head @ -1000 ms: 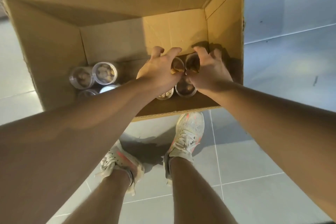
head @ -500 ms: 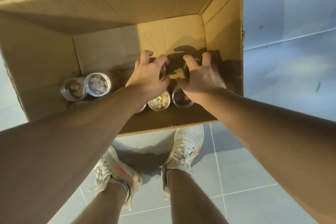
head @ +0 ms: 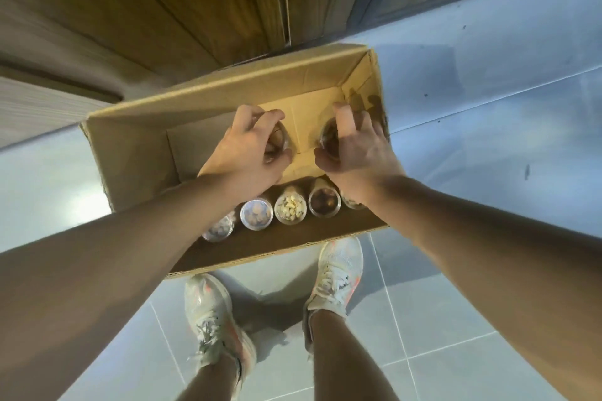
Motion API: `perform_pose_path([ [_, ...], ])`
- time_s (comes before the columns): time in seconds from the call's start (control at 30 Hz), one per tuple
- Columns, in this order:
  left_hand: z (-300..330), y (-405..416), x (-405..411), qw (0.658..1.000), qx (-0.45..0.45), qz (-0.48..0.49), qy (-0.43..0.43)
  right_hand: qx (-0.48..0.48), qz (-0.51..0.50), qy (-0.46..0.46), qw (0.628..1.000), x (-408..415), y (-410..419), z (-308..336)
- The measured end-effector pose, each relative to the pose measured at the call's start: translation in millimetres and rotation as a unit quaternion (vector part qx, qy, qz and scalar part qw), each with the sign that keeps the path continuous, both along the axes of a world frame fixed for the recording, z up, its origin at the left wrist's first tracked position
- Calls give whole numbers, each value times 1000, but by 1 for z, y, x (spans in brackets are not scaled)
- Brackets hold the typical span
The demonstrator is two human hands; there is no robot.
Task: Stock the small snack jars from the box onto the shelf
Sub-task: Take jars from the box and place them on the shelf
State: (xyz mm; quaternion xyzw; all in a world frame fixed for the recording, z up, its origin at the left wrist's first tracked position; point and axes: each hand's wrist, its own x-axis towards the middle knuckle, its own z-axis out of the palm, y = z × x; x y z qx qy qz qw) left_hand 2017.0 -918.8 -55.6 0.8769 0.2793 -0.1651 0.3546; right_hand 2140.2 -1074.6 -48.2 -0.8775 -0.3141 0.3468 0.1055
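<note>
The box (head: 136,153) is sitting on the floor (head: 488,107), in front of two shoes (head: 338,270). Jars (head: 290,208) are standing in a row along its near side. Behind them, each hand (head: 247,153) is holding a jar (head: 327,137) over the box.

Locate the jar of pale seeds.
The pale-seed jar stands in the box in the row along its near wall, between a round-snack jar and a dark-snack jar.
</note>
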Motion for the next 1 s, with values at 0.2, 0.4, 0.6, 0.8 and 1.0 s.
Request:
perform_pose_path([
  [0.2, 124, 24, 33, 992, 55, -81, -73, 40, 13, -68, 997, 31, -3, 125],
  [0.4, 292, 33, 68, 979, 56, -167, -104, 48, -15, -156, 986, 54, -13, 292],
  [0.6, 485, 9, 79, 947, 85, -263, -166, 61, -143, -182, 971, 51, -44, 495],
  [0.8, 678, -29, 73, 892, 126, -354, -251, 66, -225, -237, 943, 9, -101, 696],
  [1.0, 831, -82, 51, 856, 107, -402, -308, 35, -282, -291, 913, -55, -176, 848],
])
